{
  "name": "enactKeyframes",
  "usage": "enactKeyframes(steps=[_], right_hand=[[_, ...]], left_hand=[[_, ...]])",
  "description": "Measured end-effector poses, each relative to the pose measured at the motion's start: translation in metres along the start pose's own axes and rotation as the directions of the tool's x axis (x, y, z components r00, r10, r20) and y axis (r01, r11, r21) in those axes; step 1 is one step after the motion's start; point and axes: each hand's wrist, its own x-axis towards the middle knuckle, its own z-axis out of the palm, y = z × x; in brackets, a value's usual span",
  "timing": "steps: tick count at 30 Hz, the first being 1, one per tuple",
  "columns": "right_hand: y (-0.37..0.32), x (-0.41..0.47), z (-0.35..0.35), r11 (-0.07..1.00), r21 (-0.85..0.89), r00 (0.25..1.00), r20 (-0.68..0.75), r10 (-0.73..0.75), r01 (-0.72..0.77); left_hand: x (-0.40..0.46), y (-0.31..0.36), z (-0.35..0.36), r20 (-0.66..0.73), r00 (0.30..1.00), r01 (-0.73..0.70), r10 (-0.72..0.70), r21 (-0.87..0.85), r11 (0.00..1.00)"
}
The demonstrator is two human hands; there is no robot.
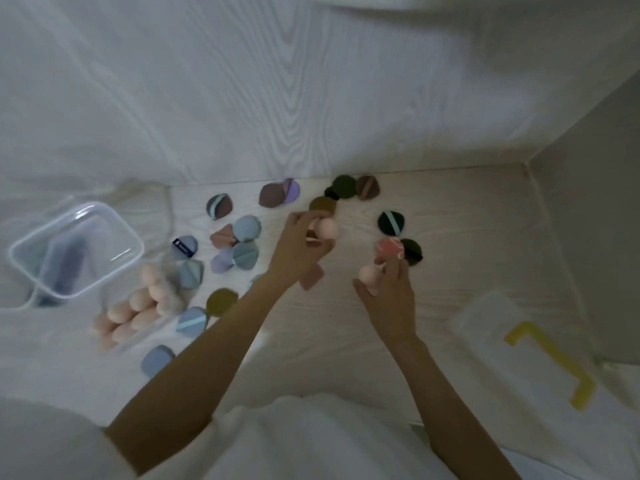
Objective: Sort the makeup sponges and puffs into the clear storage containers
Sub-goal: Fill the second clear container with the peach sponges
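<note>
My left hand (301, 244) grips a peach egg-shaped sponge (327, 228) over the middle of the white table. My right hand (391, 296) holds another peach sponge (369, 273) and pinches a coral puff (389, 249) at its fingertips. A clear container (119, 344) at the left holds several peach sponges (138, 313). Further left, a second clear container (74, 249) holds dark blue puffs. Blue, purple, brown, olive and dark green puffs lie scattered on the table, among them a blue puff (246, 228) and a dark green puff (391, 221).
A white wood-grain wall (277, 98) rises right behind the puffs, and a side wall (588, 237) closes the right. Yellow tape (554, 358) marks a clear bag at the front right. White clothing (311, 441) fills the near edge.
</note>
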Motion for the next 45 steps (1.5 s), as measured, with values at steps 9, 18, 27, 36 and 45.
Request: enactKeyframes(steps=[9,18,27,36,45], right_hand=[[-0.082,-0.036,0.071,0.953,0.212,0.919,0.286,-0.272,0.216],[-0.172,-0.067,0.143,0.903,0.357,0.859,0.356,-0.368,0.238],[-0.261,-0.062,0.188,0.885,0.38,0.843,0.352,-0.408,0.269],[-0.277,-0.063,0.223,0.869,0.268,0.845,0.24,-0.478,0.416],[-0.28,-0.072,0.266,0.674,-0.045,0.643,0.351,-0.68,0.737]], left_hand=[[-0.139,-0.069,-0.143,-0.388,0.854,0.136,-0.345,-0.474,0.87],[-0.195,-0.151,-0.237,-0.657,0.634,0.202,-0.407,-0.368,0.908],[-0.172,-0.203,-0.274,-0.453,0.889,0.127,0.057,0.366,0.922],[-0.167,-0.226,-0.276,-0.402,0.899,0.116,0.177,0.606,0.787],[-0.175,-0.24,-0.272,-0.487,0.849,0.225,0.206,0.685,0.693]])
